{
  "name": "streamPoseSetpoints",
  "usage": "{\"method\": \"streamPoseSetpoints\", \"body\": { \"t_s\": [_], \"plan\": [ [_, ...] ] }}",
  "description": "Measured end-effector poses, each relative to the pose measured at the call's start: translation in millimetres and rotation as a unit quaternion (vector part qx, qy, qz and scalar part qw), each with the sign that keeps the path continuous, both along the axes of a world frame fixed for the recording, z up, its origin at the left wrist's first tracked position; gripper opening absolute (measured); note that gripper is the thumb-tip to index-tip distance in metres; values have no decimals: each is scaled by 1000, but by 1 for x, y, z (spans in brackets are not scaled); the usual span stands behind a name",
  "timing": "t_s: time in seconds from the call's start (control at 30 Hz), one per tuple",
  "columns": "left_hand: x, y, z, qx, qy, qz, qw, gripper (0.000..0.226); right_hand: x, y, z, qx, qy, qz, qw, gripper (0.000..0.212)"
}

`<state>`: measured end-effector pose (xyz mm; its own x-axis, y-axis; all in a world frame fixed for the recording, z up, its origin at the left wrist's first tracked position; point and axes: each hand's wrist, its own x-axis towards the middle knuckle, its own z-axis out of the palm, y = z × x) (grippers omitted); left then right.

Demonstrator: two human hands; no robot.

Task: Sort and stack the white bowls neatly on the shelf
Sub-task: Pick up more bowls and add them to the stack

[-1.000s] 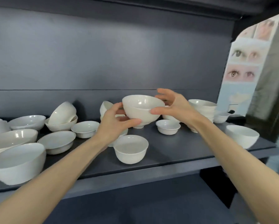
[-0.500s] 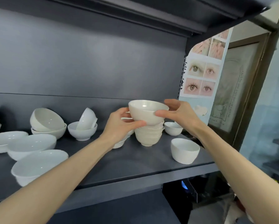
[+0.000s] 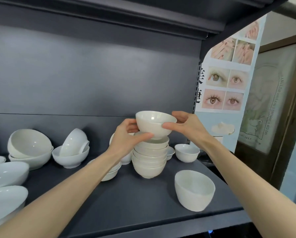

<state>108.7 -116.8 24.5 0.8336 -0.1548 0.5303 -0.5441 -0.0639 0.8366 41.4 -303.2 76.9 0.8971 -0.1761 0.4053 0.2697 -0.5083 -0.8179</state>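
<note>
The left hand [image 3: 125, 140] and right hand [image 3: 186, 127] grip the bowl [image 3: 154, 125] by opposite sides. One second ago it was held over loose bowls. Its base is now at the top rim of the stack [image 3: 149, 160] on the shelf [image 3: 126, 203].

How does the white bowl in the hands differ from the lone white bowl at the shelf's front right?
The held white ceramic bowl is gripped by the left hand and right hand over the stack; the lone deep white bowl stands untouched on the dark shelf. The held bowl flares shallow; the lone bowl has steeper walls. Both are white, upright.
</note>
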Motion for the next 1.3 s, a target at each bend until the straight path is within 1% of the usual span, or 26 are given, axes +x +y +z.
{"method": "streamPoseSetpoints", "body": {
  "t_s": [0.2, 0.33, 0.47, 0.67, 0.73, 0.8, 0.87, 1.13, 1.23, 1.3],
  "plan": [
    [38, -6, -12, 30, 1, 9, 1000, 57, 41, -8, -10, -20, 29, 1, 999, 68],
    [56, -12, -27, 48, 18, -5, 999, 57, 59, -19, -24, -7, 32, -2, 999, 64],
    [64, -16, -35, 50, 35, -2, 998, 56, 70, -24, -31, -4, 46, 24, 999, 77],
    [62, -16, -45, 39, 33, 17, 999, 49, 80, -31, -38, -1, 43, 55, 998, 77],
    [58, -16, -47, 39, 31, 22, 999, 49, 81, -33, -39, -6, 47, 68, 997, 74],
    [55, -16, -48, 44, 28, 30, 998, 49, 82, -35, -41, -3, 47, 74, 996, 65],
    [50, -17, -48, 51, 22, 42, 998, 46, 82, -37, -42, -5, 51, 81, 995, 63],
    [40, -16, -51, 106, -3, 83, 991, 40, 80, -40, -46, -3, 57, 122, 991, 74],
    [38, -17, -51, 116, -18, 86, 989, 32, 82, -42, -51, 3, 60, 125, 990, 74],
    [36, -19, -51, 116, -12, 80, 990, 22, 82, -42, -53, 14, 61, 122, 991, 70]
  ]
}}
